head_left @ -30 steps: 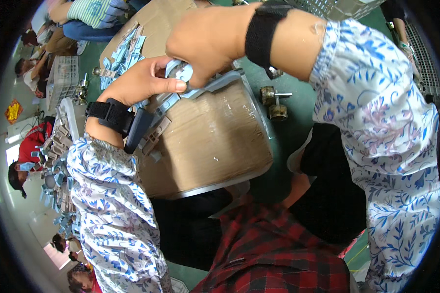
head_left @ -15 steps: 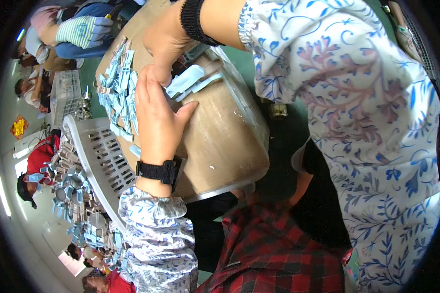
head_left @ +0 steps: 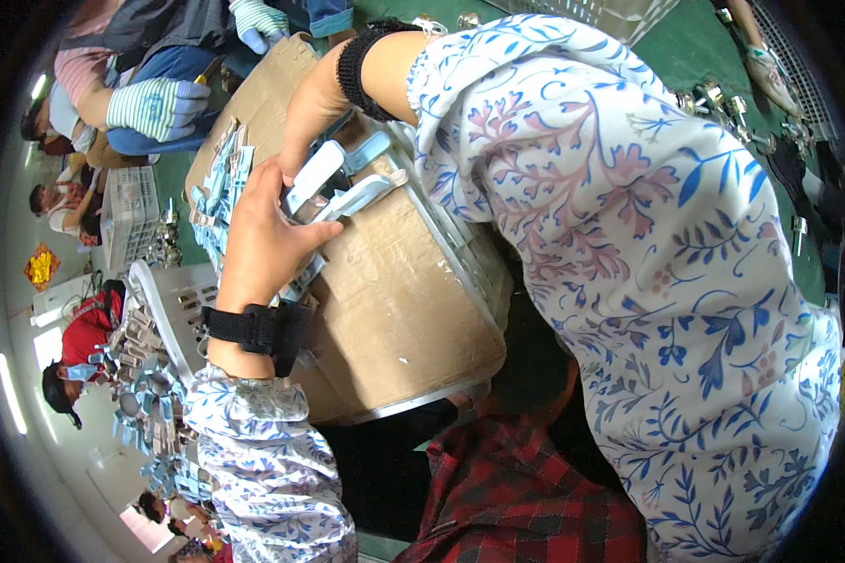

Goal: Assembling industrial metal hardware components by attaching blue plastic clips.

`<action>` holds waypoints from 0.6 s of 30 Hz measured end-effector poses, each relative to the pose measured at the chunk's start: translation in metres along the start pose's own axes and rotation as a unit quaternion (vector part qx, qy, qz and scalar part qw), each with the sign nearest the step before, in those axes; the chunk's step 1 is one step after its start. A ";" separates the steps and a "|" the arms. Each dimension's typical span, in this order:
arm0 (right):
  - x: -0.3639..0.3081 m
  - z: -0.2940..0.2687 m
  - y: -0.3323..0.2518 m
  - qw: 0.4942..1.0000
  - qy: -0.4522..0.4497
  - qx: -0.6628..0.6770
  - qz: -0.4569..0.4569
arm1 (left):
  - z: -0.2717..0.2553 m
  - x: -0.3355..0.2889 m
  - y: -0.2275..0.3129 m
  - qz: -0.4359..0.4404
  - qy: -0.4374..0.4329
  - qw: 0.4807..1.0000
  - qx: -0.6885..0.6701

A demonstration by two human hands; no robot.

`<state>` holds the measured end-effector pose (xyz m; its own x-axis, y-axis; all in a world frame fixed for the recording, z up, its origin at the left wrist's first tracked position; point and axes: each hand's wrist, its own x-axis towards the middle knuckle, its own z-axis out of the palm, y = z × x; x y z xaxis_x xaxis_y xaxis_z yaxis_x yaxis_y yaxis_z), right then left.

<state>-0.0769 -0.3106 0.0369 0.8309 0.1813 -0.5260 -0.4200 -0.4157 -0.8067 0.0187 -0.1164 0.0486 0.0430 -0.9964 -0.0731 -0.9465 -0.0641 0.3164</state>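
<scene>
A light blue plastic part [head_left: 315, 178] with flat paddle-like arms, resembling a clamp, is held over a cardboard-covered work surface [head_left: 399, 305]. My left hand [head_left: 253, 239] grips it from the near left, thumb stretched along its lower side and fingers bent around its left end. From above, my right hand [head_left: 312, 111] reaches down and pinches the same end; its fingertips are partly hidden behind the left fingers. Beside my left hand, several similar light blue and grey pieces [head_left: 218, 202] lie heaped on the cardboard.
A grey plastic basket [head_left: 164, 314] stands left, with many blue and grey parts [head_left: 150, 422] beyond its rim. At the upper left, a co-worker's striped gloved hand [head_left: 158, 108] is close to the cardboard. Metal fittings [head_left: 723, 108] lie on the green floor at right.
The blue part now shows more fully, its arms spread apart between my hands. Both hands have shifted slightly left, and a second gloved hand shows at the top.
</scene>
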 end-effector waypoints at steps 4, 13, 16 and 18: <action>0.001 -0.005 0.000 0.986 0.057 -0.153 -0.040 | -0.020 0.015 0.002 -0.027 -0.070 0.997 0.013; -0.053 0.037 -0.091 0.900 0.218 -0.376 0.037 | -0.035 0.039 -0.025 -0.042 -0.187 0.981 -0.035; -0.038 0.060 -0.073 0.862 0.324 -0.391 0.018 | -0.042 0.065 -0.028 -0.039 -0.288 0.955 -0.060; -0.018 0.069 -0.047 0.812 0.366 -0.448 -0.071 | -0.039 0.075 -0.034 -0.025 -0.321 0.941 -0.104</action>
<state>-0.0971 -0.2325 0.0652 0.9799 -0.1580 0.1219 -0.1387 -0.9784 -0.1532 0.0665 -0.1910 0.0693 -0.1804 -0.7572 -0.6277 -0.8621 -0.1855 0.4716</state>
